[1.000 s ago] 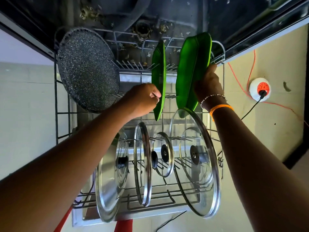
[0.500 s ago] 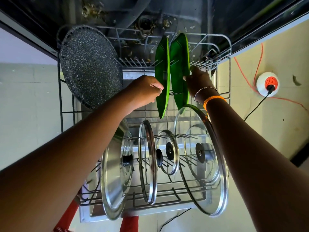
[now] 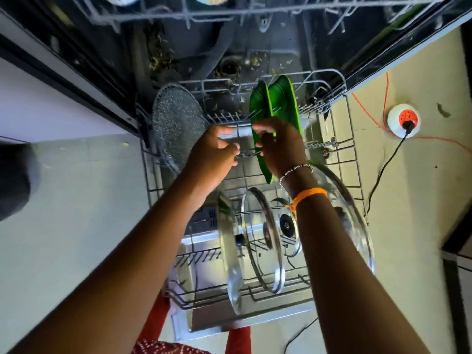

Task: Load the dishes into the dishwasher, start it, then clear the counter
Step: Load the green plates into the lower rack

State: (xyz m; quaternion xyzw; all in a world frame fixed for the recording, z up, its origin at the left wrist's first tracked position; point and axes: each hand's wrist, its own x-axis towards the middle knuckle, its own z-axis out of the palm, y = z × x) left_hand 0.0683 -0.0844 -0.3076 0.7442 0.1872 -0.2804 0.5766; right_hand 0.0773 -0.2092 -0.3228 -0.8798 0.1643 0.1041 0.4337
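At twelve o'clock of the lower rack (image 3: 353, 159) | two green plates (image 3: 282, 103) on edge, long axis running twelve to six | right hand (image 3: 279, 145) curled on the nearer plate's edge, closer to them | left hand (image 3: 213, 152) at nine o'clock, fingers curled, its hold unclear | seating looks unfinished.

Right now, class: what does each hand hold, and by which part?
Right hand grips the green plates by their near edges. Left hand: curled at the rack tines; hold unclear.

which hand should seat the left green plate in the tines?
Right, probably. The right hand already pinches the left green plate; the left hand sits beside it on the rack wires.
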